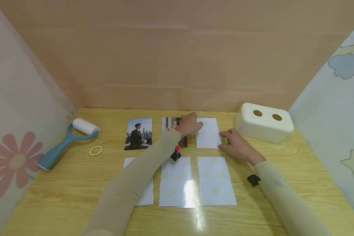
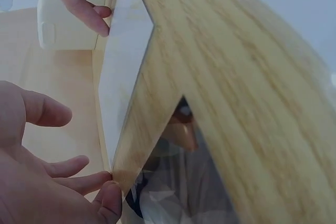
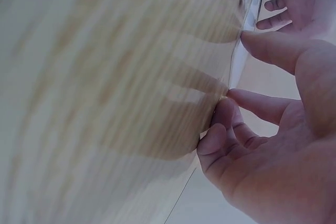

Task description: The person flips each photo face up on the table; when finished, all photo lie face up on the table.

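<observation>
A photo card (image 1: 207, 134) lies white back up in the far row, third from the left. My left hand (image 1: 190, 124) is at its left side, over part of a photo showing a person (image 1: 183, 143). In the left wrist view the left fingertips (image 2: 107, 198) come down near the card's corner, with thumb and fingers apart. My right hand (image 1: 239, 146) touches the card's right edge with thumb and index finger, the other fingers bent against the table in the right wrist view. A photo of a person in a dark suit (image 1: 138, 134) lies face up at far left.
Three more cards lie white side up in the near row: left (image 1: 146, 191), partly under my left forearm, middle (image 1: 175, 183) and right (image 1: 216, 182). A blue-handled lint roller (image 1: 59, 147) and yellow ring (image 1: 95, 150) are at left. A white box with two holes (image 1: 264, 126) stands at right.
</observation>
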Available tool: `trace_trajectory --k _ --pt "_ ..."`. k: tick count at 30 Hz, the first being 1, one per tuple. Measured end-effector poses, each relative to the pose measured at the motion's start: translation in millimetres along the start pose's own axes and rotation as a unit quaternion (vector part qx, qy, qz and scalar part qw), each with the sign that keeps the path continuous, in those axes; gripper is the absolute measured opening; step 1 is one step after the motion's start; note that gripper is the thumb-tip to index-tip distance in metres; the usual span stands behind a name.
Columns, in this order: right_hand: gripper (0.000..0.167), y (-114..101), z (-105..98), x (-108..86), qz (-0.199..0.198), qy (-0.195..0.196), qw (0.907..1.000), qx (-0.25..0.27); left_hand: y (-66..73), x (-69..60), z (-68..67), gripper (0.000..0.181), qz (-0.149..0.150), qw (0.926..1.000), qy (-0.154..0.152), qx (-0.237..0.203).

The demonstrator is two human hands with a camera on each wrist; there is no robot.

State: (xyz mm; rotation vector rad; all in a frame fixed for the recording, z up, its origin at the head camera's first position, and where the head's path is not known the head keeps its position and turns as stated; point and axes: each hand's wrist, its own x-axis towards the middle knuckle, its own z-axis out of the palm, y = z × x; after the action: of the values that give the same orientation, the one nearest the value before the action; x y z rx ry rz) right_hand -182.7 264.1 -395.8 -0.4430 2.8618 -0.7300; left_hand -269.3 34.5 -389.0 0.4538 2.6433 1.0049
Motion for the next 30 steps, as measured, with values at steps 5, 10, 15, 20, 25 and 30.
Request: trace_trajectory --k 5,10,15,20,25,30 --pt "0.060 0.3 0.3 0.0 -0.001 -0.002 1.0000 0.001 0.4 0.7 0.0 0.053 0.001 0.9993 0.002 -0.038" --pt "0.060 1.7 2.2 1.1 -0.005 -0.003 1.0000 -0.001 2.2 -0.9 -0.2 0.057 -0.017 0.9945 0.007 -0.103" --pt "0.059 1.8 4.1 1.8 -0.011 -0.003 0.9999 -0.002 5.3 -0.3 0.4 0.053 -0.058 0.9857 0.032 -0.155" --pt "0.059 2.6 3.8 2.0 -0.015 -0.004 0.9999 -0.003 3.8 0.1 1.0 0.052 -0.056 0.9757 0.056 -0.204" --pt "0.059 2.7 3.3 1.4 -0.008 -0.005 0.9999 -0.005 2.5 -0.5 -0.6 0.053 -0.042 0.9683 0.069 -0.236" --pt "0.059 2.7 4.2 3.6 -0.006 -0.006 1.0000 0.000 2.9 -4.2 -4.2 0.054 -0.053 0.9633 0.080 -0.251"
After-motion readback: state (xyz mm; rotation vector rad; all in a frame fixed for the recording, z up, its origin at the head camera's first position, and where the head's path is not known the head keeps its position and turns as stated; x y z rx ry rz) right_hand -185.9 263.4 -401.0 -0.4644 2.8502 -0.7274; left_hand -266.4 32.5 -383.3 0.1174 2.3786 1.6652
